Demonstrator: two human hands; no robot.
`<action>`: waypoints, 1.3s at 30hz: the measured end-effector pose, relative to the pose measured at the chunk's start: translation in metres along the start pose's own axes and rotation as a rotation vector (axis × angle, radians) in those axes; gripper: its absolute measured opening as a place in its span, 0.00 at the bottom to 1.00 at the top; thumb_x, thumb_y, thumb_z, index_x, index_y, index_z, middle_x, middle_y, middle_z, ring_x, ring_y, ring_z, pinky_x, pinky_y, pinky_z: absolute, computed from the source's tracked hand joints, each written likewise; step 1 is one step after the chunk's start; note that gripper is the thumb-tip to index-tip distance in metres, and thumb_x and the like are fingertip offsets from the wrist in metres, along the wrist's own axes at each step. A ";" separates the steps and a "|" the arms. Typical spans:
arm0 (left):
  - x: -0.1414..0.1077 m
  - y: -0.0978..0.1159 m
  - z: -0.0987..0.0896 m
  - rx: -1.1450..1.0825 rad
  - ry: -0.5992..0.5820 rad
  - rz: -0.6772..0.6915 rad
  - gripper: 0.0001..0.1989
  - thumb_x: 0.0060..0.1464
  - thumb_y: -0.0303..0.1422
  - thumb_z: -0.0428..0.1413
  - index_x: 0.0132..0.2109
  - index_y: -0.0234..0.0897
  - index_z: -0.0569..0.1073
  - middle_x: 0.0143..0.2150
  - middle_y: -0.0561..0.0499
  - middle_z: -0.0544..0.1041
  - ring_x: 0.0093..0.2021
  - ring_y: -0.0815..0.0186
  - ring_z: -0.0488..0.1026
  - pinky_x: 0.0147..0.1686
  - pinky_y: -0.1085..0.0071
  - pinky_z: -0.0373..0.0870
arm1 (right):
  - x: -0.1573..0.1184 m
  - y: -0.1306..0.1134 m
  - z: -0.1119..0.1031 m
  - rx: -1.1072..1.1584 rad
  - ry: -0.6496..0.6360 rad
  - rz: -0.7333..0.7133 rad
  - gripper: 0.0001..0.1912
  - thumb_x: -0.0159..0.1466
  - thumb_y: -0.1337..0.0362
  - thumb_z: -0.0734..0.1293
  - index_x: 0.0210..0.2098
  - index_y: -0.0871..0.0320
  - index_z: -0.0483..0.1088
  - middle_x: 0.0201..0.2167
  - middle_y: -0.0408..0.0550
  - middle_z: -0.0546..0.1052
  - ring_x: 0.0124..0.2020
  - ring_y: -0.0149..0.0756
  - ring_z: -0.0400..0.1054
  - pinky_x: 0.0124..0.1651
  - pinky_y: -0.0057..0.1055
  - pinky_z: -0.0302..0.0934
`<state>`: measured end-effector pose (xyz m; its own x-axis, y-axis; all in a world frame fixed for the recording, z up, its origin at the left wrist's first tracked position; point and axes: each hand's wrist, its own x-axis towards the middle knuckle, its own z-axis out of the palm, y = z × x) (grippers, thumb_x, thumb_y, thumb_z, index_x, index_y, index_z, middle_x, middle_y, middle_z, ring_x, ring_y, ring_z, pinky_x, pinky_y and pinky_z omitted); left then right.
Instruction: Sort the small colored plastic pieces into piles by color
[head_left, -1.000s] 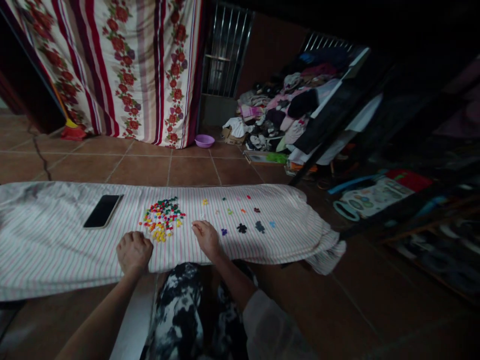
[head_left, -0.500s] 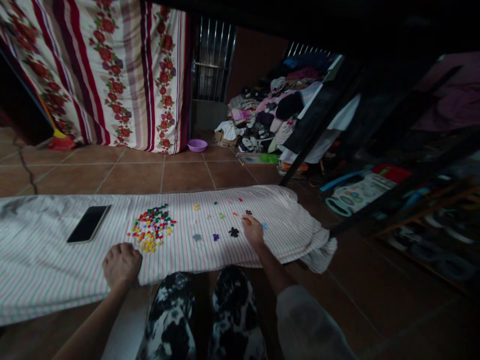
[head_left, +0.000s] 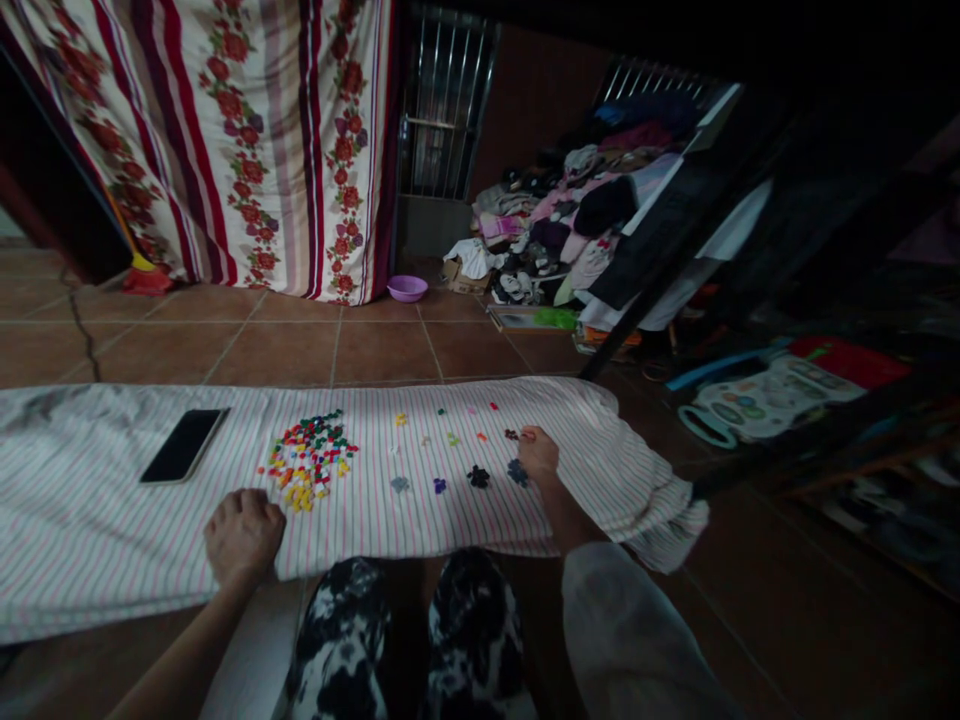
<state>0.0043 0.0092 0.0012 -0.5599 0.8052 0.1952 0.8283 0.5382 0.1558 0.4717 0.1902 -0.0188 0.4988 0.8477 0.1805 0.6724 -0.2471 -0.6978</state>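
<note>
Small coloured beads lie on a striped cloth (head_left: 360, 540). My right hand (head_left: 540, 455) has its fingertips pinched together just right of the dark brown beads (head_left: 511, 434); anything between them is too small to make out. Below its fingers are dark blue-grey beads (head_left: 517, 472), with black beads (head_left: 478, 477) and purple beads (head_left: 439, 486) further left. Orange beads (head_left: 482, 436), lime green beads (head_left: 453, 438) and yellow beads (head_left: 401, 420) form other small groups. My left hand (head_left: 244, 535) rests on the cloth with curled fingers, beside a mixed bead pile (head_left: 311, 455).
A phone (head_left: 184, 446) lies on the cloth at the left. Beyond the cloth, a purple basin (head_left: 407, 289) stands on the tiled floor, by a heap of clothes (head_left: 555, 220). A dark slanted post (head_left: 637, 305) rises at the right, near a baby walker (head_left: 772, 395).
My right hand has moved right, from in front of the brown beads to beside them. The blue-grey beads now show, while the light blue ones are hidden. My left hand stays put.
</note>
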 end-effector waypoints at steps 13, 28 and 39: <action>0.001 0.000 0.002 0.000 0.012 -0.001 0.17 0.58 0.35 0.42 0.46 0.34 0.71 0.46 0.38 0.72 0.48 0.53 0.68 0.45 0.60 0.60 | 0.013 0.007 0.009 0.037 -0.058 -0.022 0.15 0.55 0.69 0.60 0.36 0.55 0.78 0.30 0.47 0.80 0.35 0.38 0.75 0.43 0.31 0.67; 0.001 -0.002 0.006 0.005 0.040 0.015 0.17 0.57 0.35 0.43 0.45 0.33 0.71 0.45 0.39 0.72 0.47 0.54 0.67 0.46 0.60 0.59 | 0.007 0.001 -0.001 0.053 -0.022 -0.043 0.16 0.58 0.67 0.59 0.40 0.56 0.76 0.38 0.50 0.80 0.44 0.40 0.73 0.53 0.36 0.64; 0.002 -0.006 0.013 0.009 0.088 0.046 0.12 0.57 0.33 0.45 0.43 0.33 0.70 0.43 0.41 0.71 0.46 0.55 0.67 0.45 0.62 0.58 | -0.016 -0.049 0.025 0.068 -0.134 -0.199 0.18 0.60 0.63 0.59 0.43 0.58 0.76 0.42 0.53 0.80 0.46 0.42 0.73 0.52 0.35 0.64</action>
<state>-0.0018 0.0110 -0.0118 -0.5205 0.8043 0.2865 0.8531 0.5037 0.1360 0.4173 0.2002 -0.0048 0.2804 0.9324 0.2281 0.7094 -0.0412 -0.7036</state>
